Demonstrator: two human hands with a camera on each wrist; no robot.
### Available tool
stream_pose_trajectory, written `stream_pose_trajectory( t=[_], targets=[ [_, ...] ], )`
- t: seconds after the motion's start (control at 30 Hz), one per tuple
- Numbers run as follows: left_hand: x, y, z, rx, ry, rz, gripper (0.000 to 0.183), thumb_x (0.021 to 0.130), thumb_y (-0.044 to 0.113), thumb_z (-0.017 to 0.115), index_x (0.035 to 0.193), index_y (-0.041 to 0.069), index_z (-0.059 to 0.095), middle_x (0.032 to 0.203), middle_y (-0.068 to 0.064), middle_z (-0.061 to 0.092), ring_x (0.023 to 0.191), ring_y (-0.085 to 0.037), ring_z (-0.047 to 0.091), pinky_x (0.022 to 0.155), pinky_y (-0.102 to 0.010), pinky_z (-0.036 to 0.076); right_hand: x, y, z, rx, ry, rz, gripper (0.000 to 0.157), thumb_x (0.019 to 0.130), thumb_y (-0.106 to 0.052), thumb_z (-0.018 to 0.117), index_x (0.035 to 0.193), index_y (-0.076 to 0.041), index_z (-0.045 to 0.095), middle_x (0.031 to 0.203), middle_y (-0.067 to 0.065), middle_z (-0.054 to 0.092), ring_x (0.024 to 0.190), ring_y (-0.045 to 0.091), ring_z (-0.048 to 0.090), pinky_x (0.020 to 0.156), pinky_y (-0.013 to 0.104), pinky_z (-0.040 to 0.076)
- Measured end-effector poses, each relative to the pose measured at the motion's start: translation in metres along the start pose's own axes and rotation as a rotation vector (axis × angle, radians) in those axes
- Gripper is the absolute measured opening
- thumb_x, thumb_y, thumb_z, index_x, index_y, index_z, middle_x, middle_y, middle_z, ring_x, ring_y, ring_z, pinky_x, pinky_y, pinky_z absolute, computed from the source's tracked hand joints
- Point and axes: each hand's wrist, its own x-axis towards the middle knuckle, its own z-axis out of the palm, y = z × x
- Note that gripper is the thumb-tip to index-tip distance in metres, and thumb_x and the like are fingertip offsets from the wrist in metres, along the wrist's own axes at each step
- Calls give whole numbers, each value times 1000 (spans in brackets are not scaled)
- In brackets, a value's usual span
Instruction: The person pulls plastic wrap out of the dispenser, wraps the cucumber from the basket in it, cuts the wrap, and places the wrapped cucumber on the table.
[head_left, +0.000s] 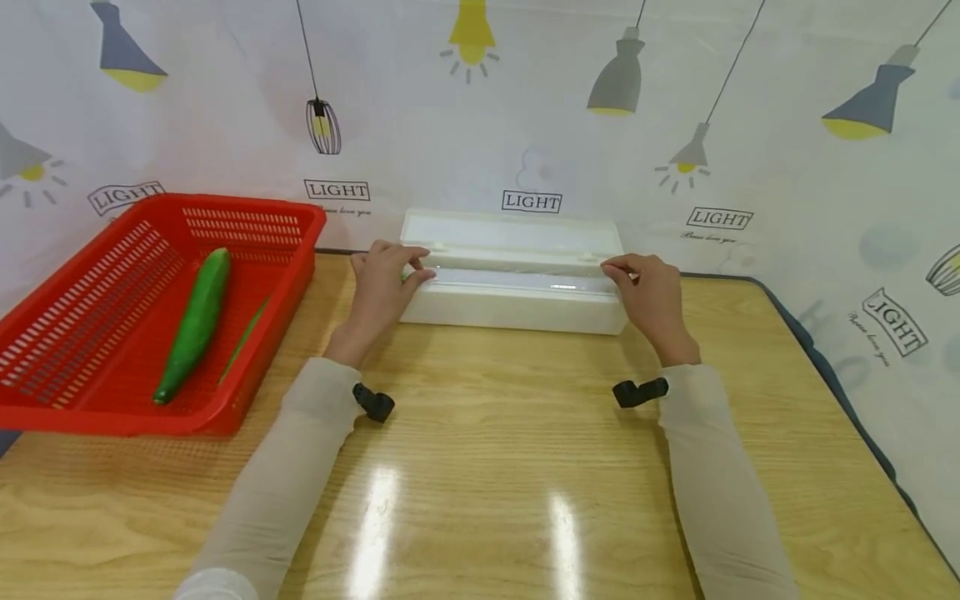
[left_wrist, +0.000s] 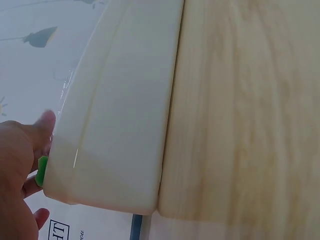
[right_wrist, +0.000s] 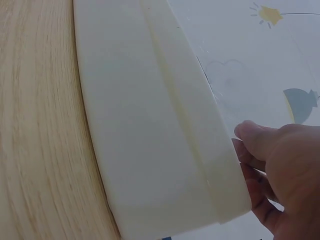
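Observation:
A long white cling film dispenser [head_left: 513, 310] lies at the back of the wooden table, its lid [head_left: 510, 232] raised toward the wall. Clear cling film [head_left: 525, 282] shines along its opening. At the left end, my left hand [head_left: 381, 283] pinches the film's edge, with thumb and index finger over the opening. A small green part [left_wrist: 42, 171] shows beside those fingers in the left wrist view. My right hand [head_left: 651, 293] pinches the film at the right end, thumb and index fingertip together. The right wrist view shows that hand [right_wrist: 285, 160] beside the dispenser's end [right_wrist: 200, 200].
On the left stands a red plastic basket [head_left: 258, 385] holding a green cucumber [head_left: 197, 321] and a thin green strip [head_left: 246, 337]. A wall sheet printed with lamps [head_left: 465, 150] hangs right behind the dispenser. The table's edge [head_left: 817, 358] runs down the right side.

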Motion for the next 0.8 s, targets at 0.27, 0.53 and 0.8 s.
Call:
stream_pose_trajectory(
  t=[0.27, 0.53, 0.8],
  targets=[
    [4, 0, -3, 7, -11, -6, 27, 84, 26, 73, 105, 8, 73, 96, -5, 68, 104, -27, 49, 85, -51, 22, 5, -1, 3, 6, 5, 72, 27, 95, -28, 61, 102, -5, 73, 94, 14, 70, 71, 26, 57, 65, 36, 42],
    [6, 1, -2, 42, 92, -21, 11, 83, 20, 74, 89, 11, 77, 88, -3, 70, 93, -26, 51, 85, -53, 22, 8, -1, 4, 10, 23, 48, 28, 95, -28, 60, 102, -5, 74, 90, 14, 69, 66, 26, 57, 61, 36, 40],
    [12, 4, -5, 76, 106, -40, 13, 85, 23, 73, 90, 12, 78, 89, -4, 71, 85, -26, 49, 83, -50, 21, 7, -1, 3, 9, 58, 40, 27, 94, -27, 61, 100, -5, 74, 88, 15, 66, 72, 29, 57, 67, 40, 41]
  ],
)
